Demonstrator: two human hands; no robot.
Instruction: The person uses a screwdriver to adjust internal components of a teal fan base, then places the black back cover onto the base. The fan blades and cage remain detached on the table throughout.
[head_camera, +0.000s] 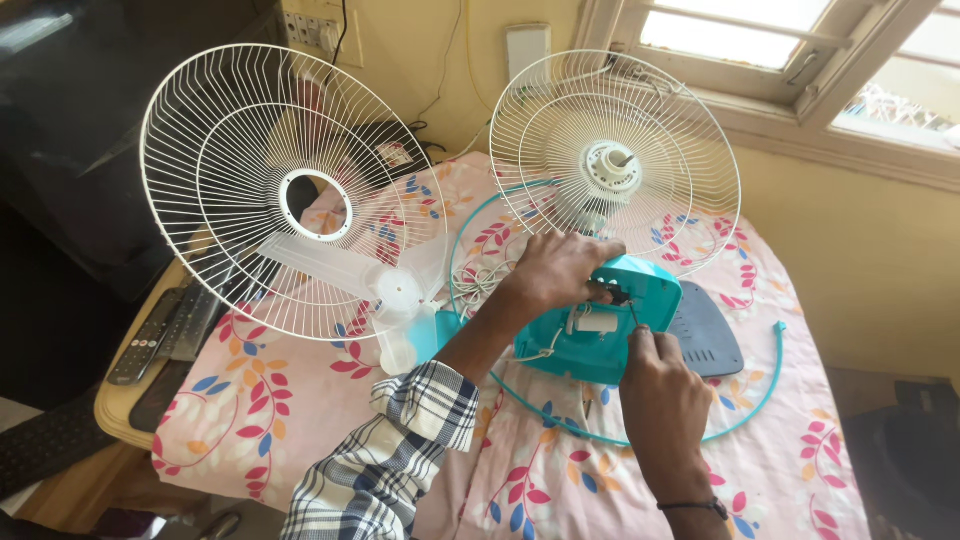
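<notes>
My left hand (560, 268), in a plaid sleeve, grips the top of an opened teal fan housing (600, 335) that lies on the floral cloth (270, 400). Close below it, my right hand (655, 385) pinches a thin dark tool (632, 310) whose tip points into the housing's open side. A white rear wire guard (615, 160) with its motor hub stands upright just behind the housing. To the left, the detached white front guard (250, 190) leans upright over a translucent white fan blade (390, 290).
A thin teal rim ring (770, 375) curves around the housing, and a grey-blue cover (710, 340) lies to its right. Remote controls (160, 335) lie at the table's left edge, a keyboard (45, 445) sits lower left. A window (800, 50) is at the back right.
</notes>
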